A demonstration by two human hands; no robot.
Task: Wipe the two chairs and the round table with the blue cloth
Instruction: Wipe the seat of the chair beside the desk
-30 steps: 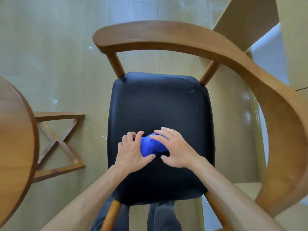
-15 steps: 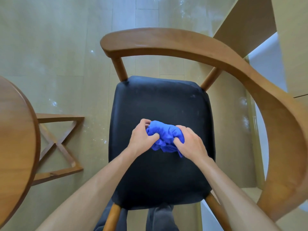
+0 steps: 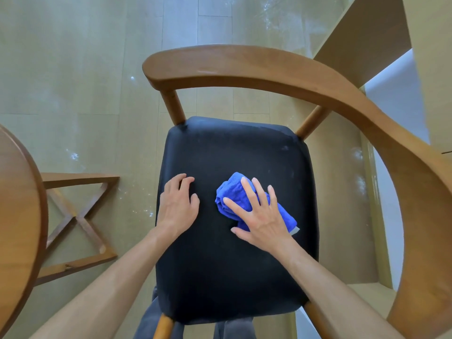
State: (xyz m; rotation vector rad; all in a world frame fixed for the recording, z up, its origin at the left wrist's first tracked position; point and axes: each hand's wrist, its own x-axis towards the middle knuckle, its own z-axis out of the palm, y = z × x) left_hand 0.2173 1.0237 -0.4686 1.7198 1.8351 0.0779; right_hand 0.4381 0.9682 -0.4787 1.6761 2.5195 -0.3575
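Our right hand (image 3: pixel 259 216) now lies flat with its fingers spread, palm pressing the blue cloth (image 3: pixel 234 192) down onto the black seat (image 3: pixel 232 277), while our left hand (image 3: pixel 178 206) rests empty beside it on the cushion, fingers loosely curled, near the seat's left edge and apart from the cloth. Half a second ago both hands were pinching and bunching the cloth together between them; they have since parted, and the wad has shifted to the right half of the seat under one palm. We take this to mean the folding is over and the wiping stroke on this chair (image 3: pixel 244 67) is about to begin, with the left hand bracing. A pale tag pokes out from the cloth's near-right corner. The curved wooden backrest and armrest arc around the seat, not yet touched in this view. The round table (image 3: pixel 17 204) sits off to our left, well apart from the cloth, and a second chair is not in view.
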